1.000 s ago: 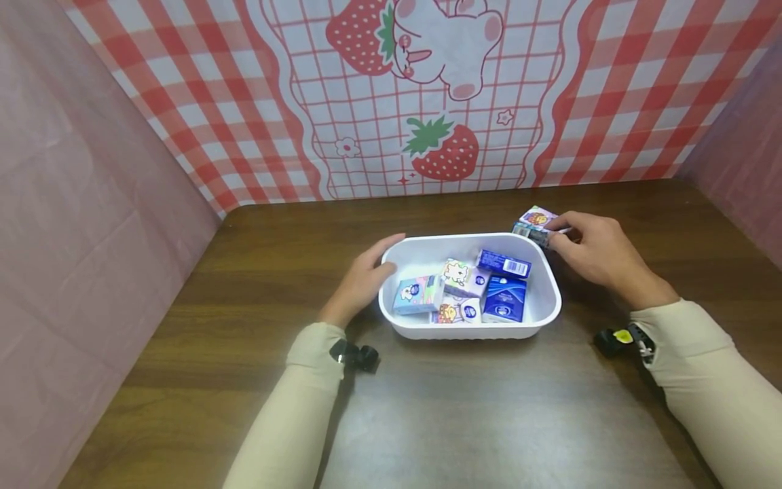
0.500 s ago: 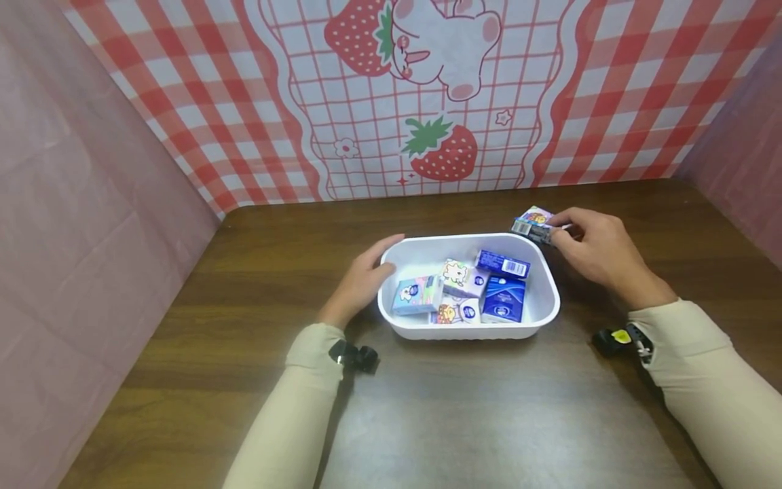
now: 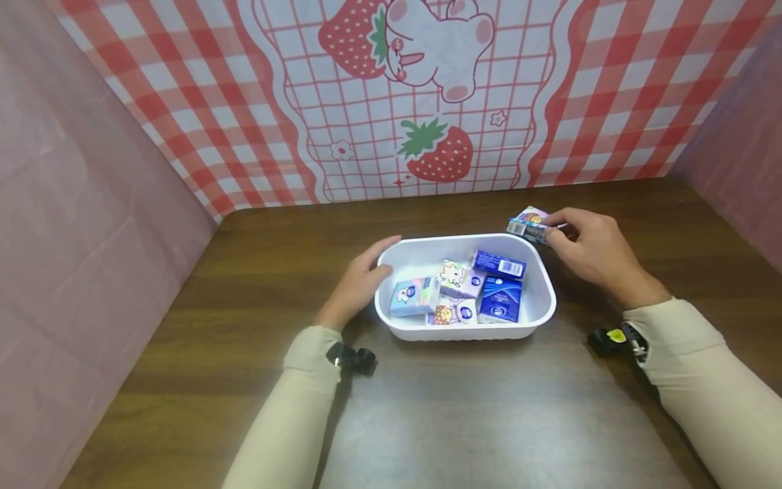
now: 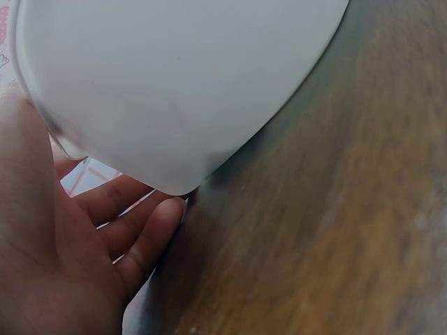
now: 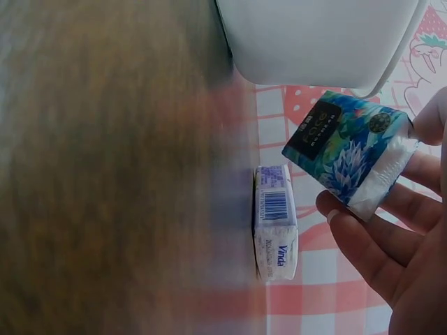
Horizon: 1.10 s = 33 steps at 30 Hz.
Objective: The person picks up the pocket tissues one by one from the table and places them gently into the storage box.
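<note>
My left hand (image 3: 357, 282) grips the left end of a white plastic basin (image 3: 464, 334), its thumb at the rim. In the left wrist view, several fingers (image 4: 157, 227) touch the basin's outer wall. My right hand (image 3: 592, 244) pinches a small tissue pack (image 5: 349, 150) with a blue-green flower print and a dark label, close to the basin's back right corner. Just behind it lies a purple-and-white tissue pack (image 5: 274, 223), marked Vinda, on the table. The basin holds several tissue packs, among them a light blue one (image 3: 414, 297) and a dark blue one (image 3: 501, 300).
The brown wooden table (image 3: 244, 305) reaches back to a red-and-white checked backdrop (image 3: 427, 156) with strawberries. Pinkish cloth (image 3: 79, 224) hangs at the left, and more at the right. Black cameras (image 3: 351, 358) are strapped to both wrists.
The flower-print tissue pack has risen and tilted slightly in my right hand, still beside the basin. My left hand stays at the basin's end; the head view has shifted slightly.
</note>
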Motion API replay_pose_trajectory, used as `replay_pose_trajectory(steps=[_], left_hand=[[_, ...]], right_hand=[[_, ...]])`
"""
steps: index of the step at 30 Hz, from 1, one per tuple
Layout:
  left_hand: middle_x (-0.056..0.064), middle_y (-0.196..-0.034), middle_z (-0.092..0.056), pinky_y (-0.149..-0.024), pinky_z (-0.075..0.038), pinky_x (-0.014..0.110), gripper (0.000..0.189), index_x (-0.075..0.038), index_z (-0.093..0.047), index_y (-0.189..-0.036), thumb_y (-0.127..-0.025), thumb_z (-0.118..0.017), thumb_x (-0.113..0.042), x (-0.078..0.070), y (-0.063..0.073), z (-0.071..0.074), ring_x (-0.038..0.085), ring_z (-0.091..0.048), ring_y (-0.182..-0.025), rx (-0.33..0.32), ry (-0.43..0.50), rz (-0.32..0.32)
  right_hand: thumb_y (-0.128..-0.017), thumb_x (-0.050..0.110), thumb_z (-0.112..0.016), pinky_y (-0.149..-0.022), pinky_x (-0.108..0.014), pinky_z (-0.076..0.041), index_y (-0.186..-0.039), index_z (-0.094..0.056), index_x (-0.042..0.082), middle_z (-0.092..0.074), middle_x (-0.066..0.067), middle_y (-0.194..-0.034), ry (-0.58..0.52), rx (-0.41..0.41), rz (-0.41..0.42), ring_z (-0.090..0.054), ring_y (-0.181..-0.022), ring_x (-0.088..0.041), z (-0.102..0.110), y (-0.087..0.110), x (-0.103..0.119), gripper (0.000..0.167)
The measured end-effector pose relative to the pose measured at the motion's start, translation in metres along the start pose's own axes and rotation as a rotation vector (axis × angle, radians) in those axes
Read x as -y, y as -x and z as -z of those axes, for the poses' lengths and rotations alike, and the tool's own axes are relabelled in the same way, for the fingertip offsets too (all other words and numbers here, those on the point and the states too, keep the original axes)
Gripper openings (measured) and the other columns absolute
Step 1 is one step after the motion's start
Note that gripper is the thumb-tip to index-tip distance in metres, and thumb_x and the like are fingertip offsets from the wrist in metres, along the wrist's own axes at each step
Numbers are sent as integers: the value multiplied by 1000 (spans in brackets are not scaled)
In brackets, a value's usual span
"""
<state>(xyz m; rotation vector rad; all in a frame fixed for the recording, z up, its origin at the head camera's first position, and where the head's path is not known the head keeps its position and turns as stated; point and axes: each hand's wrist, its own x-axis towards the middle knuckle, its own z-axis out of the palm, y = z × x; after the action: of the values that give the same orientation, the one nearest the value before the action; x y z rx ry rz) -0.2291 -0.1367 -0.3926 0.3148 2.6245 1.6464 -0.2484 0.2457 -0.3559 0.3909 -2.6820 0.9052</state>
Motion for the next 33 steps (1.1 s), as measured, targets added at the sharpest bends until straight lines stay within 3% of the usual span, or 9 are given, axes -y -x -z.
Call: replay_pose_trajectory(steps=[8,19,33], left_hand=[[-10,-149,-48,-114,-32,53,50,-37,-51,-146,-99,-54,-18,0,0,-1,17,-41,-140,5,-3,4],[-10,-150,-47,-114,-31,53,51,-36,-51,-146,-99,-54,-17,0,0,0,17,-40,-140,4,-5,1],[-12,-149,-48,-114,-32,53,49,-39,-51,-145,-100,-54,-21,1,0,0,15,-40,-140,1,-10,15]], right_hand=[[-95,19,-56,-79,-53,-46,-116,-69,1,-66,-23,-115,-17,-73,22,-54,-92,-36,-1,0,0,30],[-96,22,-57,-84,-59,-49,-119,-67,2,-64,-22,-119,-22,-53,12,-53,-96,-37,-1,1,1,31],[-96,19,-57,-77,-49,-47,-117,-69,2,-67,-21,-114,-21,-86,41,-54,-90,-33,-2,1,2,30]])
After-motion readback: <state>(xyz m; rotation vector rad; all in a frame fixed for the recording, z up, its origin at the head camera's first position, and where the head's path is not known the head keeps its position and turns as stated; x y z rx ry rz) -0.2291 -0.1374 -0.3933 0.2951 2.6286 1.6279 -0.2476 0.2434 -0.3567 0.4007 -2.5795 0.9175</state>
